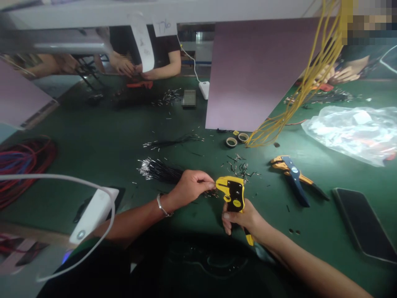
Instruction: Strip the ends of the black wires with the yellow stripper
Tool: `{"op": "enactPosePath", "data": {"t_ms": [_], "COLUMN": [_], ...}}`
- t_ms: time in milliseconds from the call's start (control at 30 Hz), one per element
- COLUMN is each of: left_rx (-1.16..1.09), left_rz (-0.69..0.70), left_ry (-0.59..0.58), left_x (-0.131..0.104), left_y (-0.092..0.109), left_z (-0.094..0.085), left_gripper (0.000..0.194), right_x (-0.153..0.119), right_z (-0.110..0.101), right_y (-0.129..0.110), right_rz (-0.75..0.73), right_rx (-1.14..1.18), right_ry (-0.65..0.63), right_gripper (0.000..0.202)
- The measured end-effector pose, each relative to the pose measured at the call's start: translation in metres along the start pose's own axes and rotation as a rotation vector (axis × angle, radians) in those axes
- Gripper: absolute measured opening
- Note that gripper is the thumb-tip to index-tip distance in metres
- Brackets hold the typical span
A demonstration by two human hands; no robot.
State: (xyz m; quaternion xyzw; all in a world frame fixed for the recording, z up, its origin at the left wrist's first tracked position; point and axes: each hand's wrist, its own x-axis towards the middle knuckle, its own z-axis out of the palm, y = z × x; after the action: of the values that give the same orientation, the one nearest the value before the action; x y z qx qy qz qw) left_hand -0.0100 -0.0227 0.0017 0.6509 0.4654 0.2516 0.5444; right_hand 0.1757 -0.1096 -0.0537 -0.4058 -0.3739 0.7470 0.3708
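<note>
My left hand (194,186) pinches a thin wire end at the jaws of a yellow and black wire stripper (237,192); the wire itself is barely visible. My right hand (240,217) is wrapped round the stripper's handles, below its head. Behind my left hand lies a thick bundle of black wires (159,170) with shiny ends pointing left. A smaller group of black wires (173,142) rests farther back on the green table (118,136). Short wire scraps (242,167) are scattered just beyond the stripper.
Blue and orange pliers (294,176) and a phone (364,223) lie at right, near a clear plastic bag (353,132). Yellow wires (291,107) hang beside a pink panel (248,74). A white power strip (94,215) sits at left. Other people's hands work across the table.
</note>
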Motion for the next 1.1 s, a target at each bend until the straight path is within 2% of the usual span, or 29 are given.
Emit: {"op": "enactPosePath", "data": {"t_ms": [233, 433, 500, 600, 667, 800, 933, 1033, 1100], "left_rx": [0.006, 0.118, 0.099, 0.023, 0.008, 0.087, 0.208, 0.225, 0.181], "left_rz": [0.01, 0.273, 0.241, 0.084, 0.054, 0.226, 0.381, 0.398, 0.331], "left_ry": [0.012, 0.082, 0.074, 0.033, 0.022, 0.078, 0.128, 0.138, 0.125], "left_x": [0.003, -0.004, -0.003, -0.001, 0.001, -0.003, -0.01, -0.011, -0.01], "left_y": [-0.003, -0.005, -0.004, -0.005, -0.005, -0.004, -0.002, 0.0, 0.001], "left_z": [0.0, 0.003, 0.002, -0.001, -0.001, 0.001, 0.006, 0.006, 0.004], "left_gripper": [0.007, 0.012, 0.011, 0.009, 0.009, 0.01, 0.015, 0.016, 0.014], "right_x": [0.0, -0.001, -0.002, -0.005, -0.007, -0.006, -0.006, -0.007, -0.008], "right_z": [0.001, -0.001, 0.0, 0.004, 0.007, 0.007, 0.005, 0.004, 0.005], "right_y": [-0.002, 0.001, 0.002, 0.0, -0.004, -0.009, -0.005, -0.003, -0.003], "right_rz": [0.002, -0.011, -0.009, 0.016, 0.04, 0.056, 0.009, -0.023, -0.026], "right_rx": [-0.101, -0.155, -0.171, -0.227, -0.269, -0.287, -0.265, -0.256, -0.244], "right_ry": [0.022, 0.062, 0.067, 0.106, 0.151, 0.196, 0.194, 0.164, 0.139], "right_gripper": [0.019, 0.023, 0.023, 0.021, 0.021, 0.023, 0.024, 0.023, 0.023]}}
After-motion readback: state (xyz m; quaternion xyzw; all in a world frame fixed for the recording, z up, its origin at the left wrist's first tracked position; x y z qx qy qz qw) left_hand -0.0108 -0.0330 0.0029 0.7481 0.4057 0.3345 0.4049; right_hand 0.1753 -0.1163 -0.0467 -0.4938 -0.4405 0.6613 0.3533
